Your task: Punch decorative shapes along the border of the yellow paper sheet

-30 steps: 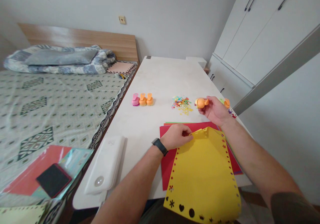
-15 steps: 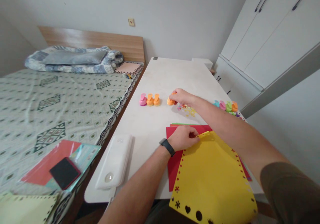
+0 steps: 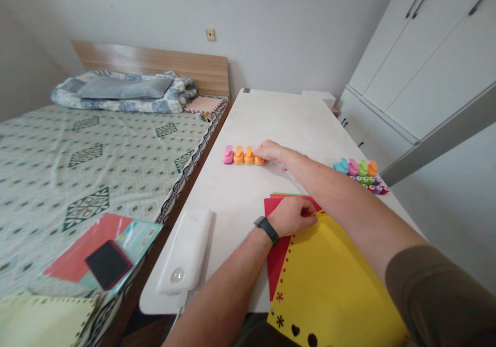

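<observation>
My left hand (image 3: 292, 217) pinches the top edge of a yellow paper sheet (image 3: 333, 285), whose borders carry punched flower, heart and circle shapes. Under it lies a red paper sheet (image 3: 277, 254), with a green edge showing beyond. My right hand (image 3: 269, 152) reaches across, its fingers over an orange craft punch (image 3: 259, 160). That punch stands at the end of a row with two more orange punches (image 3: 244, 156) and a pink craft punch (image 3: 228, 155). My right forearm hides most of a small heap of coloured paper cutouts (image 3: 284, 169).
Further craft punches (image 3: 356, 167) stand at the table's right side beside small coloured pieces. A white plastic case (image 3: 185, 249) lies near the white table's (image 3: 232, 192) left edge. A bed (image 3: 85, 182) runs alongside, holding a black phone (image 3: 107, 264) on red and teal packets.
The orange punch has moved left from the cutouts to the end of the row. My right hand moved with it, and the head view has shifted slightly. My left hand stays on the yellow sheet.
</observation>
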The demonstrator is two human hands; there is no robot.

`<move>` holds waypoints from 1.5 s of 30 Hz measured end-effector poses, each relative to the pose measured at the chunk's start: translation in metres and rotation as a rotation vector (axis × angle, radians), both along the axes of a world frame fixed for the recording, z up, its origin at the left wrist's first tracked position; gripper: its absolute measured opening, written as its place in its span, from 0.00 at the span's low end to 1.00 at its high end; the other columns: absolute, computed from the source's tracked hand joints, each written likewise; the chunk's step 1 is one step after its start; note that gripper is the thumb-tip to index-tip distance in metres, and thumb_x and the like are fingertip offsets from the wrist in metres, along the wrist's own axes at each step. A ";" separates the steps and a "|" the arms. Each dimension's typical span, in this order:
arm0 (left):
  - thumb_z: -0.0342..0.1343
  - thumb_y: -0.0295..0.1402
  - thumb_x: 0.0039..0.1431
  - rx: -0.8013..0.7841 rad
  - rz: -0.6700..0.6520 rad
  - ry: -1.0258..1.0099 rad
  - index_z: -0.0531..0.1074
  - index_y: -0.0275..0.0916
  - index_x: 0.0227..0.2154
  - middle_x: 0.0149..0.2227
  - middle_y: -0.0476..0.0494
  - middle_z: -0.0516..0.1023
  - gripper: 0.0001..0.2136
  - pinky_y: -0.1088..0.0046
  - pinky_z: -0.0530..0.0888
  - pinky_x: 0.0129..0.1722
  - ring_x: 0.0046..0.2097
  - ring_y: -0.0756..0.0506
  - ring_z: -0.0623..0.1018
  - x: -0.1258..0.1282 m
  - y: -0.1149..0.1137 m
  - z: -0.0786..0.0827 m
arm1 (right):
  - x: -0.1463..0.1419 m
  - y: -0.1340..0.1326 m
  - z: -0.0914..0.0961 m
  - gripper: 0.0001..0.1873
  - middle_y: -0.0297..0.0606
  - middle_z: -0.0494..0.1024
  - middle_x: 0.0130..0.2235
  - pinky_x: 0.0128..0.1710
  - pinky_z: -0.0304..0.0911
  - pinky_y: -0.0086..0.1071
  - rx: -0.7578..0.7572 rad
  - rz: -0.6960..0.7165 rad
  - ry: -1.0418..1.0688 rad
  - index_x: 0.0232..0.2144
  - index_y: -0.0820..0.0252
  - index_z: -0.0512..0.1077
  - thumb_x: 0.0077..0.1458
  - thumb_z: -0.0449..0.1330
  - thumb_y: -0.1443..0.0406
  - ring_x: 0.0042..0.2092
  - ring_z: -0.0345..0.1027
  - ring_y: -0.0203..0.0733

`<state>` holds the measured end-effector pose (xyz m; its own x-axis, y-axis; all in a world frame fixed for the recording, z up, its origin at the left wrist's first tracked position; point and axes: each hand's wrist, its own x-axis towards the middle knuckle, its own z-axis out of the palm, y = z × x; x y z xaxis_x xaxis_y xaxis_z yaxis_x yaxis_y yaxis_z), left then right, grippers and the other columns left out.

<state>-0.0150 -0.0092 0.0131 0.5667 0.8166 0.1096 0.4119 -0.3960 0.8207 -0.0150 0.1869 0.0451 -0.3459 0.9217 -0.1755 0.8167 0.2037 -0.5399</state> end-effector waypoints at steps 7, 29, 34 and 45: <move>0.57 0.33 0.57 0.000 0.000 0.003 0.75 0.36 0.27 0.28 0.49 0.78 0.07 0.75 0.62 0.30 0.29 0.51 0.72 0.000 0.000 0.001 | 0.001 -0.005 0.006 0.18 0.48 0.82 0.36 0.35 0.63 0.33 0.049 -0.004 -0.081 0.39 0.64 0.78 0.59 0.62 0.54 0.40 0.74 0.48; 0.55 0.38 0.59 -0.017 0.106 0.003 0.67 0.38 0.24 0.23 0.52 0.69 0.11 0.74 0.58 0.26 0.26 0.52 0.66 0.004 0.000 -0.006 | 0.286 0.019 0.038 0.19 0.47 0.83 0.42 0.39 0.65 0.34 0.272 -0.348 -0.292 0.42 0.63 0.79 0.59 0.61 0.54 0.40 0.75 0.47; 0.55 0.39 0.60 -0.038 0.106 -0.001 0.71 0.39 0.28 0.26 0.51 0.72 0.10 0.74 0.59 0.27 0.28 0.51 0.67 0.002 0.002 -0.007 | 0.307 0.009 0.027 0.16 0.48 0.84 0.36 0.44 0.66 0.39 0.190 -0.279 -0.414 0.33 0.61 0.81 0.52 0.66 0.53 0.42 0.76 0.53; 0.56 0.41 0.59 -0.113 0.134 -0.035 0.73 0.39 0.31 0.27 0.50 0.73 0.11 0.74 0.62 0.27 0.29 0.50 0.69 0.003 0.003 -0.006 | 0.302 -0.009 0.020 0.14 0.41 0.81 0.27 0.40 0.65 0.36 0.211 -0.211 -0.440 0.32 0.58 0.80 0.55 0.64 0.53 0.36 0.75 0.47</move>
<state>-0.0124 -0.0059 0.0071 0.4493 0.8928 0.0309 0.4250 -0.2440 0.8717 0.2867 0.1779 0.0656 -0.0843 0.9943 -0.0654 0.9918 0.0774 -0.1017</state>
